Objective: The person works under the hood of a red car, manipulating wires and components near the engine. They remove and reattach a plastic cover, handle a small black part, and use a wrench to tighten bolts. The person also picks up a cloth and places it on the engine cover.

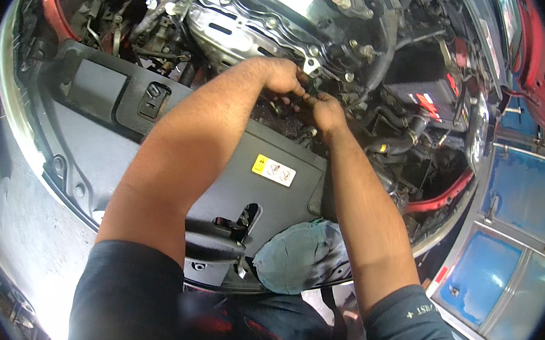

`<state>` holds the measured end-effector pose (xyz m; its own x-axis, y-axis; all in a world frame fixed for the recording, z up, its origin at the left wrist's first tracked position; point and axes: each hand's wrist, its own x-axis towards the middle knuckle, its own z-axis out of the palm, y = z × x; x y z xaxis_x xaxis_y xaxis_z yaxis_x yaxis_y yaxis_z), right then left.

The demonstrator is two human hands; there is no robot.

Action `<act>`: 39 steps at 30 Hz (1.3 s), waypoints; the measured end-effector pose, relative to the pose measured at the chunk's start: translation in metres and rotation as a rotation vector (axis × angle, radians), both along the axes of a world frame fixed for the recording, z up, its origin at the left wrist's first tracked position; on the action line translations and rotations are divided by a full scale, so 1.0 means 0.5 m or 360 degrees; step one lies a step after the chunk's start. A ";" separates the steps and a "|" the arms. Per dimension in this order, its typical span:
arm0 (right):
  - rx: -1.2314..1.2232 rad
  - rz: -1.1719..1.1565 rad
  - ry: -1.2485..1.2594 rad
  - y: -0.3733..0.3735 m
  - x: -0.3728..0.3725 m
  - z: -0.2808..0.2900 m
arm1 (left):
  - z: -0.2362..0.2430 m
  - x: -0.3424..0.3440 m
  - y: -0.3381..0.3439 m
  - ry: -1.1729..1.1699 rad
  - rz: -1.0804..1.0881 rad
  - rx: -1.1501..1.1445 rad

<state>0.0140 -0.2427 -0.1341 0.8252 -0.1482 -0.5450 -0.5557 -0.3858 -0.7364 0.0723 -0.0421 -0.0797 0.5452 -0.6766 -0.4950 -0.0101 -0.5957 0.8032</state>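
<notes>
The person's left hand (284, 76) and right hand (327, 112) meet deep in the engine bay, at the front of the engine, where the dark gap (284, 119) lies between the silver metal shield (228, 32) and the black plastic cover (223, 202). The fingers of both hands are curled close together, but the fingertips sink into shadow, so one cannot tell whether either grip is closed on a part. Whatever they work at sits in or just above that gap, too dark to make out.

The step looks like fine work by feel, and it probably goes best with one hand steadying the part while the other works it squarely, without forcing. The left forearm crosses over the cover, so a light lean is wise, as the plastic may flex. Knuckles should keep off the shield's edges, which could be sharp or hot. The corrugated hose (386, 48) near the right hand is better not tugged, and a lamp aimed into the gap would help greatly
</notes>
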 end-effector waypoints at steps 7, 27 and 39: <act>0.0066 -0.0110 -0.0052 -0.004 0.010 0.007 | -0.023 0.015 -0.002 -0.0225 -0.0314 0.0073; -0.1106 0.0172 -0.0375 0.024 -0.004 0.084 | 0.058 -0.018 0.017 -0.0477 -0.0071 0.0325; -0.1180 0.0203 -0.0323 0.029 -0.007 0.105 | 0.015 -0.007 0.007 0.0248 0.0366 -0.0234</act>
<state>0.0104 -0.2283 -0.0818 0.9334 -0.3120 -0.1770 -0.3557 -0.8690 -0.3440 0.0688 -0.0389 -0.0720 0.6176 -0.6148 -0.4906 0.2414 -0.4455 0.8621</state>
